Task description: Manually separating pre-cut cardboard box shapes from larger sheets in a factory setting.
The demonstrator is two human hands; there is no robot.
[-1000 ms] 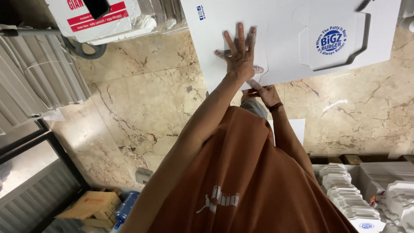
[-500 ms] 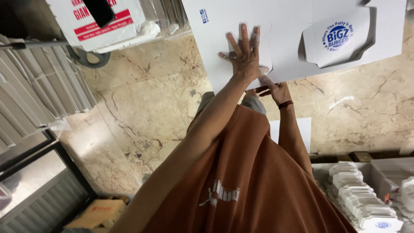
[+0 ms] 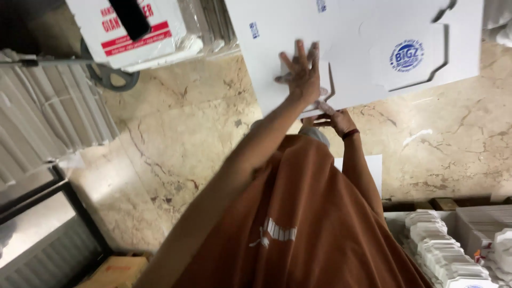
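Head view shows the left hand [image 3: 302, 74] pressed flat, fingers spread, on a flat white die-cut cardboard box blank [image 3: 346, 42] at 12 o'clock, while the right hand [image 3: 333, 118] pinches its near edge.

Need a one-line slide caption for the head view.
Left hand pressed flat on a white die-cut cardboard sheet while the right hand grips its near edge, above a marble floor.

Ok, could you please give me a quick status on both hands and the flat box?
Left hand spread flat on white die-cut box blank. Right hand pinching its lower edge. Blank lying unfolded over marble floor. Nothing in the way.
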